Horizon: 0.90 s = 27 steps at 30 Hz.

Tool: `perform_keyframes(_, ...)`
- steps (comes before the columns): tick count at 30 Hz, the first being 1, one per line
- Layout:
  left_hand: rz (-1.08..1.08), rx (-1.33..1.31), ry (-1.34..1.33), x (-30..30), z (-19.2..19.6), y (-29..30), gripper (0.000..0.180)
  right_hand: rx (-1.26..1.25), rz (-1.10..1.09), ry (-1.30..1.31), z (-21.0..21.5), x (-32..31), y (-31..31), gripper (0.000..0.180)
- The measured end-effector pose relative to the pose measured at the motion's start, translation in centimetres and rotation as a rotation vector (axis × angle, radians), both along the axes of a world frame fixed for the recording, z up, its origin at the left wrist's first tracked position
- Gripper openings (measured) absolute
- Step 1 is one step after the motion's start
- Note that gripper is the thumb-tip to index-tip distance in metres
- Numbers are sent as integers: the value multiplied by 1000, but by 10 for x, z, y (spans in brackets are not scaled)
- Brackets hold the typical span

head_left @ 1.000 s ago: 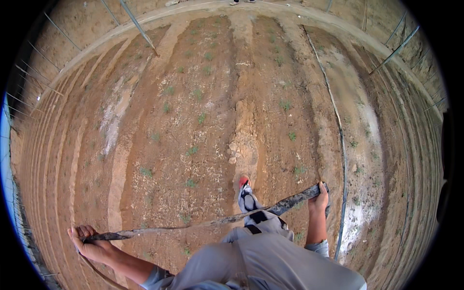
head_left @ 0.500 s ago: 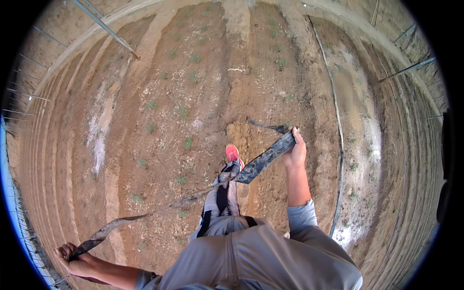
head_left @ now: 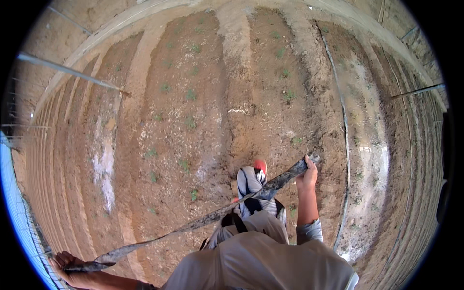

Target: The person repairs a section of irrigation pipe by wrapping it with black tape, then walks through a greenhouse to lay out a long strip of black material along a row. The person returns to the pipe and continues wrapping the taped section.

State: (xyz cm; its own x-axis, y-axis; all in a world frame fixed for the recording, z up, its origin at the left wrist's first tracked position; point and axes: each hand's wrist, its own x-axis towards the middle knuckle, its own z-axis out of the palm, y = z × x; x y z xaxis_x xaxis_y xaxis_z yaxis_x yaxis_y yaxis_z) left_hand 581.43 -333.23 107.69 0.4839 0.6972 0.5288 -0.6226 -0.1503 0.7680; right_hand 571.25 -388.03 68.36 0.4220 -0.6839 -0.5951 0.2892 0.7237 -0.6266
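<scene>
A flat black drip tape (head_left: pixel 278 183), smeared with dried soil, stretches across in front of my body. At the lower left, my left hand (head_left: pixel 70 271) is closed around one part of it, arm reaching out to the side. Toward the right, my right hand (head_left: pixel 308 177) grips the other part, with a short end poking out past the fingers. Between the hands the tape runs fairly straight, narrow and twisted on the left, wider near the right hand. It crosses in front of my legs.
Bare soil beds with small green seedlings (head_left: pixel 191 94) and pale furrows run ahead. A dark hose (head_left: pixel 345 130) lies lengthwise on the ground to the right. Metal poles (head_left: pixel 77 73) slant in at the left and right (head_left: pixel 418 91). My shoe (head_left: pixel 261 166) stands on the soil.
The tape has gone from sagging and folded to nearly straight. My right hand sits lower and slightly right in view; the loose tail beyond it no longer shows. My feet have stepped.
</scene>
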Motion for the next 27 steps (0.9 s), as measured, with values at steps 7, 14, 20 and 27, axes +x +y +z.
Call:
perform_keyframes(7,-2,-19,13,249,7,-117,28,-17,95,129,-19,154,-111,5)
perform_keyframes(14,232,-80,64,457,-43,-176,11,133,234,-48,-45,456,-191,8)
perform_keyframes(20,456,-280,255,581,-10,-166,19,104,267,-71,10,657,-255,11)
perform_keyframes(27,338,-479,186,707,-94,-88,16,322,270,-457,64,890,-349,23)
